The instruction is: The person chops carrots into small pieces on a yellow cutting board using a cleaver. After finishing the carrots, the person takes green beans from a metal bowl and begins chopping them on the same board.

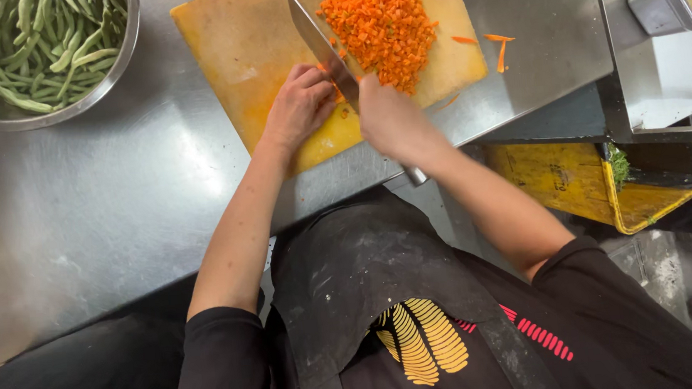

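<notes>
Left hand [298, 107]: palm down, fingers curled, forearm bare and stretched forward.
Right hand [389, 120]: closed in a fist-like grip, wrist angled inward, forearm bare.

black short-sleeved shirt [625, 329] | yellow and red print | dusty black apron [353, 277] | bare forearms

Commercial kitchen: stainless steel worktop [113, 206] carries a yellow cutting board [249, 44]; steel bowl [114, 69] of green beans [32, 38] left of the board
</notes>
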